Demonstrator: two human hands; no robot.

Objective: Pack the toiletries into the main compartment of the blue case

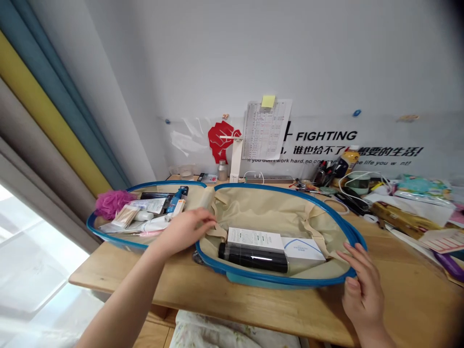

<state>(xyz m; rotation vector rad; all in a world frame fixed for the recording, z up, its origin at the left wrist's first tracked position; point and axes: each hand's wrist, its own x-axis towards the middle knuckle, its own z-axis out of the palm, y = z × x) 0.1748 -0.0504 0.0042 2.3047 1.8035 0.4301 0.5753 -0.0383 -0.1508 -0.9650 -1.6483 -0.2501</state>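
Suitcase (261, 210) lies open between curtain (54, 111) and gold packet (404, 216).

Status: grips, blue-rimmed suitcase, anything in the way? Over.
Left grip near middle of blue-rimmed, beige-lined suitcase; right grip open at right edge. Suitcase open; black cylinder, two white boxes in right half. Magenta mesh puff overlaps left edge.

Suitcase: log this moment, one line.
right half: black cylinder, printed white box, blue-striped white box; left hand: at left rim; right hand: at right rim
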